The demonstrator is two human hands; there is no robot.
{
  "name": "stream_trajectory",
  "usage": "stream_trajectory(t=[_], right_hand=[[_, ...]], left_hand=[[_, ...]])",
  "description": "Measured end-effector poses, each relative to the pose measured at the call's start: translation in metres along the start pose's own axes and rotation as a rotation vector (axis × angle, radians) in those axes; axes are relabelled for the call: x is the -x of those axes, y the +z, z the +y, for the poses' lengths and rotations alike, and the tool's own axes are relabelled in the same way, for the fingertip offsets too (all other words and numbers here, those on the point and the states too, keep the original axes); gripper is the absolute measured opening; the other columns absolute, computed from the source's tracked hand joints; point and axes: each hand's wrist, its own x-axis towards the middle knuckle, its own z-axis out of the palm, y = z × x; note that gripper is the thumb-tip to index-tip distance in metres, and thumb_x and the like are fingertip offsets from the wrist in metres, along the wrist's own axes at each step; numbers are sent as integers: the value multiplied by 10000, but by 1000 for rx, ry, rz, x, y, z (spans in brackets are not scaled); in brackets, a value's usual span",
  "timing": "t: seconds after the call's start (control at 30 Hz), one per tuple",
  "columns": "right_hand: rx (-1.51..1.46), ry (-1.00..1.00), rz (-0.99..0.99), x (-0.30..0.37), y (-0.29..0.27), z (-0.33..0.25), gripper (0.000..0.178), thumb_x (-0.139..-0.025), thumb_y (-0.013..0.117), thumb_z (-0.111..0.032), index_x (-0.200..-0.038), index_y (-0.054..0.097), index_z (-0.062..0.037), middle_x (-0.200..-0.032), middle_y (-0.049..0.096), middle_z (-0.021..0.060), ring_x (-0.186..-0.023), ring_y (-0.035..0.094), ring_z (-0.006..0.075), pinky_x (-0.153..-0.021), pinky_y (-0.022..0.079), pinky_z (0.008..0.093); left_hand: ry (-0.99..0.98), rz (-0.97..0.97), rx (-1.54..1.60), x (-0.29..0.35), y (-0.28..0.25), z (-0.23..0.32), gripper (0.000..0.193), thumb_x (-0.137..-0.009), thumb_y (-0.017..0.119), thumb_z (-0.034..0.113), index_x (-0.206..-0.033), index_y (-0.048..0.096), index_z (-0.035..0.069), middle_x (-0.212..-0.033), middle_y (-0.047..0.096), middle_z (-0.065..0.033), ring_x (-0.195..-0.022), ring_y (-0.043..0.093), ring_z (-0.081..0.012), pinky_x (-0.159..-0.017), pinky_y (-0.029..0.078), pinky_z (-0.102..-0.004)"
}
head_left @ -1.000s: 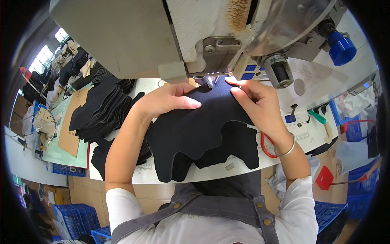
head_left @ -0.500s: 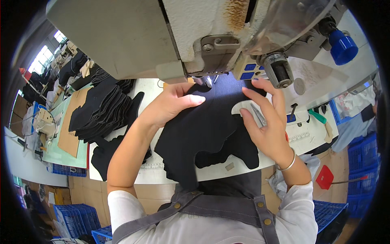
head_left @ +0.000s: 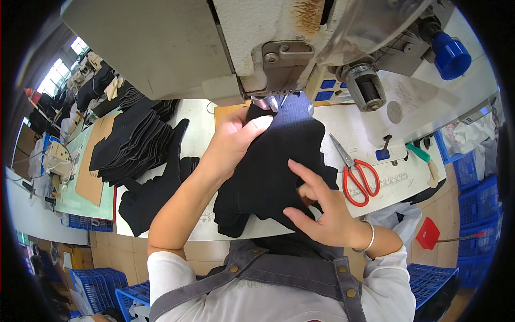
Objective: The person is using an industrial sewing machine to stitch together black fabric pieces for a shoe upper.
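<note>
Head view: black fabric (head_left: 268,172) lies ctr frame on the white table (head_left: 199,131), btwn both hands, its top end up at the presser foot (head_left: 268,103) of the sewing machine (head_left: 155,48). L hand (head_left: 228,142), just left of ctr, holds the fabric's upper-left edge, thumb on top nr the foot; its other fingers are partly hidden. R hand (head_left: 327,209), lower right of ctr, is wide: thumb & index well apart, tips on the fabric's lower right; can't tell re curled fingers. Red-handled scissors (head_left: 352,162) lie right of the fabric, apart from R hand.
</note>
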Motion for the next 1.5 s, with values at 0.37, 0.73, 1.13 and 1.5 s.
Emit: stream_trajectory(t=[0.37,0.73,1.13,1.5], right_hand=[[209,-195,124,1,-18,6,423,-751,540,56,-1168,481,19,-937,594,190,-700,601,231,-631,462,263],[197,-166,125,-17,-24,13,406,-772,536,33,-1173,489,-7,-804,590,157,-602,538,184,-592,428,245],[30,-11,143,-44,-40,21,296,-844,497,-62,-1138,535,-52,-741,603,46,-516,480,49,-512,395,198],[83,-66,162,-65,-53,29,224,-825,536,-73,-1037,585,-19,-821,622,81,-771,552,101,-720,424,222]], left_hand=[[-170,-213,-139,36,-13,5,175,-817,571,178,-885,567,17,-658,564,1,-469,505,-54,-433,402,-171],[-150,-183,-148,16,-18,3,210,-814,550,226,-864,554,23,-648,550,-6,-452,506,-71,-431,390,-175],[-60,-84,-183,-3,-17,5,250,-782,559,247,-886,568,20,-610,533,-26,-439,521,-108,-425,373,-201],[-175,-145,-93,-16,-33,7,218,-751,600,216,-762,544,6,-584,568,-60,-423,529,-117,-403,398,-198]])
